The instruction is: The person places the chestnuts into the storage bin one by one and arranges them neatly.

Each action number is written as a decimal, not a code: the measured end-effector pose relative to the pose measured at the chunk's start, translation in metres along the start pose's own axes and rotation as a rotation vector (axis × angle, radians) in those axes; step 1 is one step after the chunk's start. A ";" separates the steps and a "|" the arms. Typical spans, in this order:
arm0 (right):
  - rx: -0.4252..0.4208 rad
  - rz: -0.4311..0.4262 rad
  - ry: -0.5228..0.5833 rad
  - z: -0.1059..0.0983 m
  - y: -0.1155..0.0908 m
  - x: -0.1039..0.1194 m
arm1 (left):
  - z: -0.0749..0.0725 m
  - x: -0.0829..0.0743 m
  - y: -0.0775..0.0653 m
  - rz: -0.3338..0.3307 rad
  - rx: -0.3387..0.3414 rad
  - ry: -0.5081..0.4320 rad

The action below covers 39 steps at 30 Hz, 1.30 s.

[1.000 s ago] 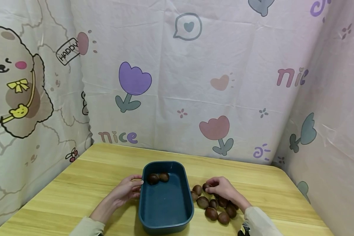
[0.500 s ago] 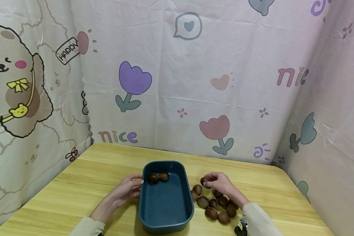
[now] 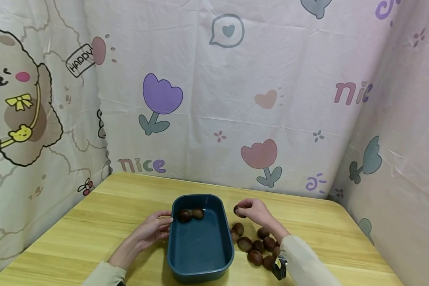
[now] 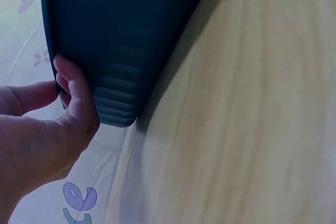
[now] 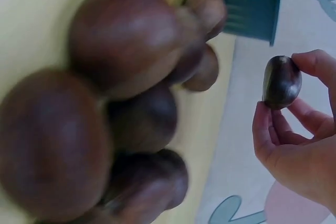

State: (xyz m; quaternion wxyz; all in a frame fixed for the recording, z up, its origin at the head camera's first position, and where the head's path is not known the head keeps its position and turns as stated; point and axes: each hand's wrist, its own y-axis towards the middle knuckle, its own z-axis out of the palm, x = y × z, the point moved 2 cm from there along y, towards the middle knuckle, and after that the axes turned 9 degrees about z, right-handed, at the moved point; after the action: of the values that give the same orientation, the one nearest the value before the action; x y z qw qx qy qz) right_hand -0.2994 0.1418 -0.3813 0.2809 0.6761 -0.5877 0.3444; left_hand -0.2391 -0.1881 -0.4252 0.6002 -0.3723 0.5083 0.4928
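Observation:
A deep blue rectangular plastic box (image 3: 200, 246) stands in front of me, with two brown chestnuts (image 3: 184, 216) lying near its far-left corner. My left hand (image 3: 153, 232) holds the box's left side; in the left wrist view its thumb and curled fingers (image 4: 79, 90) meet at the rim. Pinched between the thumb and fingers of my right hand (image 3: 258, 212) is a single dark, glossy chestnut (image 5: 282, 82). That hand is raised, to the right of the box's far end and beyond the loose chestnuts (image 3: 255, 257).
Several loose chestnuts lie in a cluster on the light wooden table (image 3: 136, 194), close along the box's right side. A printed cloth curtain (image 3: 214, 99) encloses the back and both sides. A small black device (image 3: 280, 269) sits at my right wrist.
My right hand has lifted a chestnut from the far edge of the cluster and carried it up, away and leftward toward the box. My left hand stays on the box.

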 end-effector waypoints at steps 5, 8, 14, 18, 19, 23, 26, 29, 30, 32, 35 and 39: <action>-0.020 -0.010 -0.006 0.005 0.005 0.022 | -0.002 0.000 0.000 -0.006 0.004 -0.005; -0.029 -0.022 0.004 0.010 0.009 0.035 | -0.002 0.000 -0.001 -0.004 -0.005 -0.003; 0.002 -0.043 0.052 0.027 0.019 0.058 | -0.001 0.000 -0.001 0.010 -0.038 0.006; 0.016 -0.058 0.067 0.041 0.025 0.068 | 0.000 0.001 0.000 0.019 -0.044 -0.002; 0.013 -0.059 0.063 0.044 0.026 0.070 | 0.000 0.001 0.000 0.019 -0.043 -0.005; 0.000 -0.044 0.039 0.058 0.030 0.076 | 0.000 0.001 -0.001 0.021 -0.030 -0.013; -0.016 -0.030 0.030 0.068 0.033 0.079 | 0.000 0.001 -0.002 0.021 -0.020 -0.010; -0.040 -0.018 0.024 0.076 0.035 0.078 | 0.001 0.001 -0.002 0.015 -0.012 -0.011; -0.050 -0.018 0.020 0.079 0.036 0.077 | 0.002 0.001 -0.001 0.013 -0.010 -0.012; -0.060 -0.019 0.012 0.082 0.036 0.076 | 0.003 0.001 -0.001 0.010 -0.003 -0.015; -0.069 -0.047 -0.018 0.087 0.036 0.076 | 0.004 0.001 0.001 0.012 -0.001 -0.016; -0.087 -0.104 -0.094 0.092 0.033 0.077 | 0.004 0.001 0.002 0.012 -0.002 -0.017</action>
State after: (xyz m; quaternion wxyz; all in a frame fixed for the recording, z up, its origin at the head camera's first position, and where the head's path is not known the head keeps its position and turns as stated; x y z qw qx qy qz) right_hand -0.3143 0.0180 -0.3763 0.2995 0.7083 -0.5787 0.2713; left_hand -0.2402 -0.1833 -0.4254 0.6010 -0.3657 0.5049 0.5001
